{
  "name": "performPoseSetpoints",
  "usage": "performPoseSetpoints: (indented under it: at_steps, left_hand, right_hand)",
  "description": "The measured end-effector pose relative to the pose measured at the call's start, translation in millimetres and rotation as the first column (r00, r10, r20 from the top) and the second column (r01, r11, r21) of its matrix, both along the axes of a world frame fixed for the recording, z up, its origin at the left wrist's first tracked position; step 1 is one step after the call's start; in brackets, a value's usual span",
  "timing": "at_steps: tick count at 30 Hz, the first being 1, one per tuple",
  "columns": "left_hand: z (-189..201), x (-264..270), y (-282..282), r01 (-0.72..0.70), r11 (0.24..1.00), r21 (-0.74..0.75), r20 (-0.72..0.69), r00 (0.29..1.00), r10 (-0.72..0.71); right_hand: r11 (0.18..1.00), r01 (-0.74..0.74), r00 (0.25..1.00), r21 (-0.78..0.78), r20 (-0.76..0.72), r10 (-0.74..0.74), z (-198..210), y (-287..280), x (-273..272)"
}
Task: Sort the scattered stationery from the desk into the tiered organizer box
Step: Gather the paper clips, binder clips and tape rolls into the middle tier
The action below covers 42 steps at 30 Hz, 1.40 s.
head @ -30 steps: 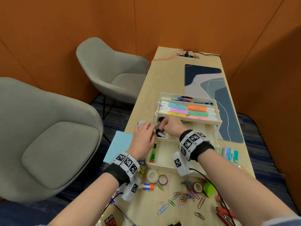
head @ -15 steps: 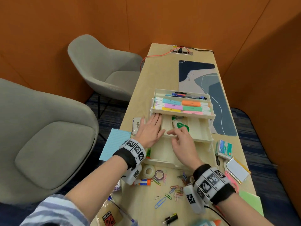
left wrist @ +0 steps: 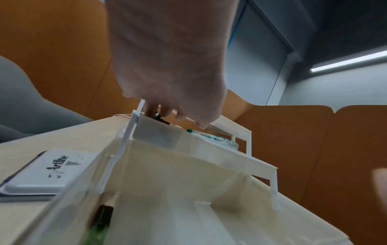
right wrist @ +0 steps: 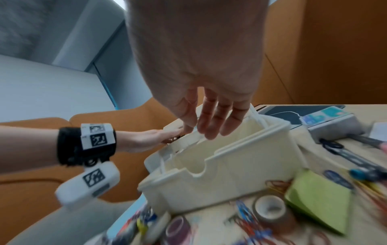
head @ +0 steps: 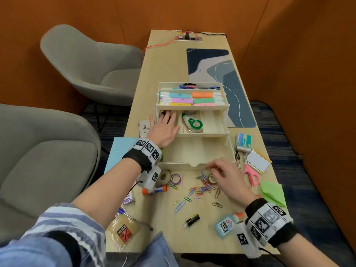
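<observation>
The cream tiered organizer (head: 194, 151) stands mid-desk with pens in its top tier and highlighters (head: 192, 98) below them. In the third tier lie black binder clips (head: 163, 113) at the left and a green correction tape (head: 193, 123) in the middle. My left hand (head: 165, 120) lies flat over the left compartment, straight fingers touching the clips (left wrist: 159, 116). My right hand (head: 217, 170) hovers open just in front of the box, over scattered coloured paper clips (head: 202, 187) and a brown tape roll (right wrist: 270, 207). It holds nothing.
An Artline stamp pad (head: 144, 129) and a blue sheet (head: 119, 151) lie left of the box. Tape rolls (head: 163, 176), a glue stick (head: 156, 189) and a glue bottle (head: 226, 225) are in front. Pink scissors (head: 251, 175), a staples box (head: 243, 142) and green paper (head: 272, 191) sit right. Grey chairs stand left of the desk.
My right hand has pulled back out of the third tier and come down toward the paper clips in front of the box. My left hand stays at the left compartment.
</observation>
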<state>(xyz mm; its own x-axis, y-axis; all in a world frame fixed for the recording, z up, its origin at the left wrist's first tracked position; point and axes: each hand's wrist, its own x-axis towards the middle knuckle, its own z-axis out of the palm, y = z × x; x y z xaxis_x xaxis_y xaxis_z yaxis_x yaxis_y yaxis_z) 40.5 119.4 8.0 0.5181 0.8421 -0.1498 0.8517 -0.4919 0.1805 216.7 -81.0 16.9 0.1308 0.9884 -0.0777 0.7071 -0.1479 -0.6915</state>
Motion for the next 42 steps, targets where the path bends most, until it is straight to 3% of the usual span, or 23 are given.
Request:
performPoseSetpoints:
  at_steps: [4,7,9,11,14,16,20,23,29,36,42]
  left_hand:
    - [2.2,-6.7,-14.7,0.034,0.993,0.114,-0.014,0.999,-0.033]
    - [9.2,-15.3,-40.6,-0.011,0.978,0.207,0.118,0.993,-0.013]
    - [7.4,-21.4,-68.4,0.004,0.975,0.221,0.226,0.972,-0.055]
    - [0.3,-27.5,-101.6,0.104,0.986,0.129,0.284,0.949,-0.137]
    - [-20.2,-35.6,-139.0,0.267,0.963,-0.034,0.254,0.934,-0.250]
    - [-34.9,-37.7,-150.7,0.293,0.952,-0.085,0.224,0.937,-0.269]
    - [-45.5,-23.6,-156.0,0.328,0.937,-0.121,0.204,0.932,-0.300]
    - [-43.2,-2.4,-152.5,0.353,0.933,-0.074,0.182,0.924,-0.335]
    - [-47.0,41.1,-144.1,0.420,0.907,-0.023,0.080,0.905,-0.417]
    - [-57.8,70.7,-149.8,0.411,0.910,-0.059,-0.091,0.905,-0.415]
    - [-64.0,74.8,-145.8,0.331,0.940,-0.078,-0.059,0.940,-0.336]
  right_hand:
    - [0.941,-0.287,0.942,-0.180,0.124,0.311,-21.3,-37.5,-10.2]
    - [0.892,-0.390,0.885,-0.231,0.172,0.432,-40.0,-57.7,-20.8]
    - [0.914,-0.349,0.893,-0.208,0.222,0.391,-51.0,-62.0,-20.5]
    - [0.951,-0.224,0.916,-0.213,0.287,0.281,-55.7,-62.4,-13.9]
    - [0.981,-0.013,0.922,-0.194,0.377,0.087,-57.8,-61.1,3.3]
    - [0.978,0.049,0.902,-0.202,0.430,0.044,-61.2,-58.9,11.4]
    - [0.950,0.002,0.850,-0.311,0.501,0.163,-70.6,-57.8,-1.7]
    - [0.952,-0.075,0.803,-0.296,0.548,0.234,-72.6,-59.3,-17.3]
    - [0.968,0.209,0.810,-0.142,0.580,-0.090,-63.8,-32.4,10.6]
    - [0.951,0.174,0.773,-0.256,0.633,0.029,-71.0,-18.5,28.7]
    - [0.966,0.112,0.820,-0.234,0.571,0.043,-78.7,-25.9,31.2]
